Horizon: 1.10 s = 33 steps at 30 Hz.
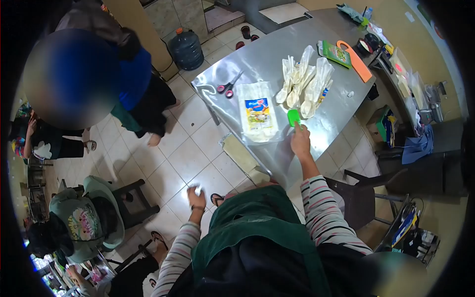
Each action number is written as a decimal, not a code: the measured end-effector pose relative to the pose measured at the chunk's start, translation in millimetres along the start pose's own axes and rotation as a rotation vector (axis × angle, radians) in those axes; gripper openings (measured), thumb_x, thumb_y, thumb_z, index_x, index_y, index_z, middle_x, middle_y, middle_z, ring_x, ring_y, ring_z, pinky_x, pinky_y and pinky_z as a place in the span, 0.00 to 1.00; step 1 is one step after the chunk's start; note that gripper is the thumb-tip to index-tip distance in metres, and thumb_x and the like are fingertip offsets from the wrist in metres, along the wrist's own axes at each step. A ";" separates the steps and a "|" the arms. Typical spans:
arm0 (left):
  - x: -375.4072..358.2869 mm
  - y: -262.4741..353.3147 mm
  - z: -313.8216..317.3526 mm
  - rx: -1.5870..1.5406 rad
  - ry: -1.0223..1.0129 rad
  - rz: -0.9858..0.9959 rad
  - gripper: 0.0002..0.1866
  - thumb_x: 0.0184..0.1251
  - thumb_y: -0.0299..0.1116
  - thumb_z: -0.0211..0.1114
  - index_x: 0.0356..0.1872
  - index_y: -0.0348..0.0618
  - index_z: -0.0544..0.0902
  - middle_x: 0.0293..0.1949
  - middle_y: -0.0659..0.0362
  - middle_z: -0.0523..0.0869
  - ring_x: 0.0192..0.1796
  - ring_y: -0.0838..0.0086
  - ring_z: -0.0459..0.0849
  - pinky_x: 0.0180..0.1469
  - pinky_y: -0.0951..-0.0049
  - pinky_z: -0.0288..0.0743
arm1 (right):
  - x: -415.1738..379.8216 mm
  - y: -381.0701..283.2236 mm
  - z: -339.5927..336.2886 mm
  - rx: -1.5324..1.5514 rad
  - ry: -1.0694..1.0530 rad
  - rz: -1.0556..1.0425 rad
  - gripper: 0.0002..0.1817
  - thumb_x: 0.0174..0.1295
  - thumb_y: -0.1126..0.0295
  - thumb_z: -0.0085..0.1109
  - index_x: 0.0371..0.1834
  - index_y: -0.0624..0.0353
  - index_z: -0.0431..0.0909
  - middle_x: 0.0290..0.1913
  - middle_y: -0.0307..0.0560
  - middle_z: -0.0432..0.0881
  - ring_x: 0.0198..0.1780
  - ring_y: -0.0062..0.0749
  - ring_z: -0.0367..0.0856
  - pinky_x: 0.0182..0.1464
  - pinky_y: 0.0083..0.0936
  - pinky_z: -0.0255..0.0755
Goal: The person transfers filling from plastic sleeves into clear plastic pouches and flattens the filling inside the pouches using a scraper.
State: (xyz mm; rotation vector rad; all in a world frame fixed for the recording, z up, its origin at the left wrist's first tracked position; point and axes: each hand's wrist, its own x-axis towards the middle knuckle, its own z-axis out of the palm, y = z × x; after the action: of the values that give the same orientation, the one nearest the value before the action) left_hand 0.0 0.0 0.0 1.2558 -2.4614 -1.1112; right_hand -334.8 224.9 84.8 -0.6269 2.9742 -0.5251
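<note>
My right hand point(301, 142) is closed around the handle of a bright green scraper point(294, 117), held over the metal table point(217, 79). Just left of it lies a white plastic pack point(258, 116) with a blue and yellow label. Beyond the scraper are several clear, long plastic bags point(316, 86) with pale contents, bunched together. Dark-handled scissors point(229, 85) rest near the table's left edge. My left hand point(197, 198) hangs over the floor, away from the table, its fingers curled at a small white thing too small to name.
A green packet point(335, 54) and an orange cutting board point(355, 62) lie at the table's far right. A water jug point(186, 49) stands on the floor behind. One person point(133, 84) stands at left; another sits lower left. A dark chair point(358, 198) is at my right.
</note>
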 end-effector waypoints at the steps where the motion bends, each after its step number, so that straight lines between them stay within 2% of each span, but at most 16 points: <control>1: -0.4 6.6 13.0 -0.025 0.003 -0.003 0.22 0.52 0.31 0.61 0.51 0.41 0.73 0.60 0.43 0.64 0.60 0.51 0.65 0.61 0.61 0.59 | 5.8 -2.8 -5.4 -0.045 -0.018 -0.016 0.27 0.52 0.77 0.46 0.60 0.54 0.64 0.51 0.56 0.68 0.50 0.51 0.67 0.51 0.41 0.67; 2: 15.4 69.2 13.1 -0.110 0.109 0.106 0.21 0.51 0.30 0.61 0.50 0.40 0.73 0.59 0.42 0.64 0.59 0.50 0.65 0.60 0.61 0.60 | 9.2 -3.1 -8.9 -0.114 -0.021 -0.109 0.25 0.52 0.77 0.44 0.58 0.55 0.65 0.49 0.57 0.68 0.48 0.50 0.68 0.49 0.40 0.68; 3: 9.3 110.0 -13.0 0.031 0.212 0.187 0.20 0.51 0.29 0.61 0.48 0.39 0.74 0.58 0.41 0.64 0.58 0.50 0.66 0.59 0.60 0.61 | -18.1 -1.4 38.9 0.061 -0.118 -0.095 0.25 0.52 0.77 0.44 0.58 0.55 0.65 0.49 0.57 0.68 0.48 0.50 0.68 0.49 0.40 0.68; 5: 37.0 190.5 40.0 -0.025 0.285 0.255 0.23 0.51 0.30 0.61 0.51 0.39 0.72 0.59 0.42 0.64 0.59 0.50 0.64 0.60 0.59 0.58 | 13.6 34.5 12.2 0.020 -0.074 -0.339 0.27 0.48 0.80 0.49 0.57 0.56 0.67 0.46 0.58 0.69 0.47 0.51 0.68 0.50 0.39 0.66; 6: 61.1 217.3 72.4 0.031 0.297 0.211 0.26 0.53 0.34 0.60 0.55 0.39 0.68 0.61 0.42 0.60 0.62 0.50 0.60 0.62 0.56 0.54 | 39.1 51.4 -7.3 0.011 -0.061 -0.363 0.27 0.48 0.80 0.49 0.57 0.56 0.67 0.46 0.58 0.69 0.47 0.51 0.68 0.50 0.39 0.66; 8: 58.6 228.9 102.1 0.159 0.285 0.132 0.29 0.55 0.38 0.58 0.59 0.39 0.65 0.64 0.42 0.57 0.65 0.50 0.56 0.64 0.53 0.50 | 41.7 68.4 -23.3 0.064 -0.136 -0.508 0.22 0.51 0.78 0.46 0.53 0.56 0.69 0.43 0.56 0.70 0.46 0.50 0.69 0.46 0.41 0.67; 9: 55.7 240.4 115.5 0.248 0.161 0.001 0.33 0.58 0.43 0.54 0.62 0.39 0.58 0.66 0.42 0.52 0.67 0.50 0.50 0.64 0.49 0.46 | 49.5 80.9 -26.5 0.071 -0.146 -0.528 0.22 0.51 0.78 0.46 0.53 0.56 0.69 0.43 0.56 0.70 0.46 0.50 0.69 0.46 0.41 0.67; 10: 54.9 252.7 127.7 0.317 0.041 -0.130 0.36 0.60 0.47 0.50 0.66 0.40 0.52 0.67 0.42 0.47 0.70 0.50 0.44 0.65 0.46 0.42 | 58.6 93.5 -32.7 0.115 -0.196 -0.490 0.22 0.50 0.78 0.48 0.52 0.58 0.70 0.42 0.56 0.71 0.45 0.50 0.70 0.46 0.40 0.67; 13: 27.8 265.7 149.5 0.332 0.027 -0.232 0.38 0.61 0.51 0.46 0.67 0.41 0.46 0.69 0.44 0.41 0.71 0.52 0.38 0.64 0.40 0.38 | 78.5 93.0 -36.5 0.227 -0.290 -0.498 0.19 0.51 0.77 0.49 0.49 0.61 0.70 0.41 0.56 0.72 0.45 0.51 0.71 0.48 0.37 0.67; 15: 8.1 275.6 164.1 0.335 0.061 -0.294 0.38 0.61 0.50 0.47 0.67 0.40 0.47 0.69 0.44 0.41 0.71 0.52 0.39 0.64 0.41 0.36 | 82.0 65.6 -31.3 0.459 -0.481 -0.564 0.16 0.55 0.75 0.47 0.48 0.62 0.70 0.42 0.58 0.72 0.47 0.54 0.70 0.50 0.39 0.66; 19: -23.8 283.7 177.6 0.332 0.068 -0.360 0.38 0.62 0.52 0.45 0.67 0.39 0.46 0.69 0.44 0.40 0.71 0.51 0.38 0.63 0.38 0.34 | 111.6 30.1 2.9 0.459 -0.457 -0.630 0.17 0.58 0.73 0.47 0.53 0.61 0.66 0.47 0.61 0.69 0.50 0.56 0.69 0.51 0.40 0.65; 22: -25.7 285.8 187.3 0.310 0.074 -0.385 0.38 0.62 0.52 0.43 0.67 0.38 0.46 0.69 0.44 0.40 0.71 0.51 0.37 0.63 0.37 0.33 | 138.7 27.3 10.2 0.344 -0.412 -0.400 0.26 0.59 0.73 0.46 0.62 0.59 0.56 0.53 0.65 0.62 0.51 0.58 0.68 0.53 0.40 0.65; 28: -24.3 306.8 201.8 0.260 0.153 -0.463 0.38 0.63 0.52 0.43 0.67 0.38 0.47 0.69 0.44 0.40 0.71 0.51 0.36 0.63 0.37 0.32 | 204.8 55.0 -0.2 0.234 -0.343 -0.480 0.23 0.59 0.73 0.46 0.59 0.64 0.60 0.51 0.66 0.65 0.51 0.58 0.67 0.54 0.41 0.63; 31: -19.5 326.0 216.1 0.240 0.146 -0.561 0.38 0.62 0.52 0.43 0.67 0.37 0.47 0.69 0.44 0.41 0.71 0.51 0.37 0.63 0.37 0.29 | 222.4 63.1 -10.4 0.304 -0.400 -0.482 0.20 0.60 0.73 0.44 0.57 0.65 0.62 0.48 0.66 0.69 0.51 0.59 0.67 0.53 0.41 0.63; 32: -18.9 330.4 222.1 0.207 0.189 -0.565 0.39 0.61 0.53 0.44 0.67 0.37 0.47 0.69 0.43 0.41 0.71 0.51 0.37 0.63 0.38 0.28 | 220.7 67.5 -5.5 0.424 -0.330 -0.630 0.18 0.59 0.73 0.45 0.53 0.64 0.66 0.47 0.64 0.71 0.49 0.58 0.69 0.50 0.41 0.65; 33: -19.3 334.8 226.9 0.173 0.230 -0.572 0.39 0.61 0.53 0.45 0.67 0.37 0.47 0.69 0.43 0.41 0.71 0.51 0.37 0.63 0.39 0.27 | 213.3 62.5 -14.3 0.411 -0.369 -0.646 0.18 0.59 0.73 0.45 0.53 0.64 0.66 0.47 0.64 0.71 0.49 0.58 0.69 0.50 0.41 0.65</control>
State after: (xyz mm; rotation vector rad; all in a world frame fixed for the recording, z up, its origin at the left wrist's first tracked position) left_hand -300.6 261.9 70.3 2.0940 -2.1147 -0.7967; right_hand -555.8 197.6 80.0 -1.4424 2.1845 -0.9008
